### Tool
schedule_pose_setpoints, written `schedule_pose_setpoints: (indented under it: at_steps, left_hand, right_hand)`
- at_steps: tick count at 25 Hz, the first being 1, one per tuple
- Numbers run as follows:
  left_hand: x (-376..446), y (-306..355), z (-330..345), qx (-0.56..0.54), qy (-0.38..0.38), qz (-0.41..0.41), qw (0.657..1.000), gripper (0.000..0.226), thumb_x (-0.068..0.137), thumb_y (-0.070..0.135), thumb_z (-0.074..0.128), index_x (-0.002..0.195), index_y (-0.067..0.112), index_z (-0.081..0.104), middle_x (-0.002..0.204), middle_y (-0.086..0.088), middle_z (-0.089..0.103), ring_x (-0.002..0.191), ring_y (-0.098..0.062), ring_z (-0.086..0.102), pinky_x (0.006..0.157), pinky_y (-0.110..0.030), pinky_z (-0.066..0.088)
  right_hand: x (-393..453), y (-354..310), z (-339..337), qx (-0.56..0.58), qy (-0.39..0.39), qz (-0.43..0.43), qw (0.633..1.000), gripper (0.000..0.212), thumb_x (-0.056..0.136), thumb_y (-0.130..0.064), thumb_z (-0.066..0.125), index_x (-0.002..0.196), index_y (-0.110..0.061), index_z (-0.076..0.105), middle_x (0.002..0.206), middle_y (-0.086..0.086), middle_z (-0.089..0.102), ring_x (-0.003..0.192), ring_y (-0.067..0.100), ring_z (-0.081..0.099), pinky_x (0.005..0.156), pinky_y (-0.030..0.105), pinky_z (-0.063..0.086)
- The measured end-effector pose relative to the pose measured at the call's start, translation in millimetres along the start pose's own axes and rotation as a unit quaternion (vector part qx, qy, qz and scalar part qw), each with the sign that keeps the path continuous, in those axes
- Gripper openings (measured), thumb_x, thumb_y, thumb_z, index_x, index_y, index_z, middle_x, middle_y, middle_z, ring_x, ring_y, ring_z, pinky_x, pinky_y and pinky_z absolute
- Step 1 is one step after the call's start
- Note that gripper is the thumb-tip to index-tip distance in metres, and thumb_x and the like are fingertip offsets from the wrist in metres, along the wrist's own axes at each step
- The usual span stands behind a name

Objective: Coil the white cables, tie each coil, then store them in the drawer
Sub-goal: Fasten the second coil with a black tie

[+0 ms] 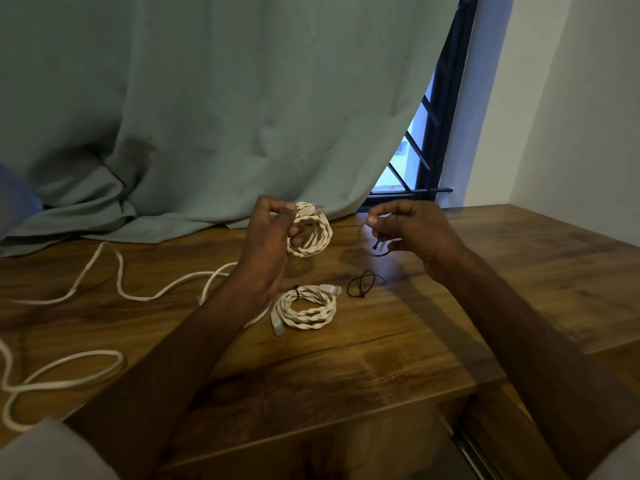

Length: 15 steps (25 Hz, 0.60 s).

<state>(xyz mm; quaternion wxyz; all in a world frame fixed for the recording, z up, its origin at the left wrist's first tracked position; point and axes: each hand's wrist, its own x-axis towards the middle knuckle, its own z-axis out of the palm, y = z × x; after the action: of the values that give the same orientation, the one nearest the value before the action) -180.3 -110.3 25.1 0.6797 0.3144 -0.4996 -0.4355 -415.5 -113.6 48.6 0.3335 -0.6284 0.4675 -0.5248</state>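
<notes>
Working outward from the person's body, the nearest task thing is a finished coil lying on the desk just below and between the two hands, already bound with a black tie and apparently set aside until storing time. Just right of it, below the right hand, a spare black tie waits on the wood. An uncoiled white cable trails away left of the left hand, still to be wound.

Farther out, the left hand grips a second coil clear of the desk, fingers curled through its loops, probably to keep the turns from springing apart. The right hand pinches a thin black tie just beside that coil, not touching it, likely ready to wrap it.

Beyond the hands a green curtain drapes onto the desk.

The loose cable's left loops run off the frame edge. How the pinched tie is bent is blurred. A metal rail low on the right may belong to the drawer, though I cannot tell.
</notes>
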Motion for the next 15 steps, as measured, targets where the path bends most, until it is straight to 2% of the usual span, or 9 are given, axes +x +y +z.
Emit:
schedule_pose_setpoints:
  at_steps: [3, 5, 8, 10, 12, 15]
  left_hand:
    - [2, 27, -21, 0.038, 0.043, 0.065, 0.996, 0.015, 0.108, 0.011, 0.05, 0.095, 0.018, 0.048, 0.057, 0.007, 0.054, 0.05, -0.005, 0.047, 0.052, -0.022, 0.043]
    - [4, 45, -49, 0.085, 0.072, 0.107, 0.988, 0.017, 0.109, 0.012, 0.05, 0.094, 0.02, 0.047, 0.055, 0.01, 0.055, 0.05, -0.006, 0.048, 0.05, -0.022, 0.043]
    - [8, 75, -102, 0.162, 0.142, 0.148, 0.965, 0.011, 0.109, 0.014, 0.049, 0.099, 0.017, 0.047, 0.067, 0.003, 0.058, 0.05, 0.001, 0.054, 0.05, -0.018, 0.045]
    - [14, 89, -138, 0.205, 0.181, 0.163, 0.948, 0.007, 0.11, 0.016, 0.049, 0.104, 0.014, 0.047, 0.078, -0.006, 0.059, 0.053, 0.002, 0.056, 0.051, -0.016, 0.045]
    - [20, 95, -172, 0.241, 0.204, 0.163, 0.935, 0.008, 0.109, 0.019, 0.05, 0.102, 0.018, 0.048, 0.085, -0.01, 0.06, 0.061, -0.005, 0.057, 0.055, -0.021, 0.047]
    - [20, 82, -205, 0.234, 0.236, 0.148, 0.931, 0.013, 0.108, 0.018, 0.05, 0.096, 0.023, 0.048, 0.085, -0.01, 0.061, 0.065, -0.011, 0.057, 0.061, -0.03, 0.046]
  right_hand:
    - [-1, -21, 20, 0.06, -0.01, -0.034, 0.998, 0.023, 0.083, -0.01, 0.084, 0.106, -0.01, 0.079, 0.092, 0.012, 0.08, 0.074, 0.018, 0.071, 0.064, 0.025, 0.057]
    - [-1, -35, 40, 0.117, -0.028, -0.041, 0.992, 0.018, 0.082, -0.006, 0.083, 0.1, -0.008, 0.079, 0.087, 0.013, 0.078, 0.072, 0.019, 0.069, 0.064, 0.027, 0.057]
    - [3, -58, 96, 0.195, -0.076, -0.017, 0.978, 0.014, 0.083, -0.001, 0.08, 0.095, -0.002, 0.073, 0.077, 0.013, 0.073, 0.063, 0.018, 0.069, 0.06, 0.026, 0.057]
    - [8, -71, 144, 0.223, -0.121, 0.002, 0.967, 0.017, 0.081, -0.001, 0.081, 0.093, -0.002, 0.07, 0.077, 0.016, 0.072, 0.062, 0.019, 0.069, 0.058, 0.027, 0.057]
    - [16, -81, 191, 0.223, -0.161, 0.02, 0.961, 0.013, 0.082, -0.004, 0.082, 0.091, 0.0, 0.073, 0.078, 0.017, 0.073, 0.063, 0.018, 0.07, 0.059, 0.023, 0.058]
    - [26, -86, 245, 0.263, -0.213, 0.082, 0.937, 0.012, 0.088, 0.004, 0.074, 0.1, 0.002, 0.075, 0.086, 0.016, 0.076, 0.07, 0.018, 0.075, 0.066, 0.023, 0.062]
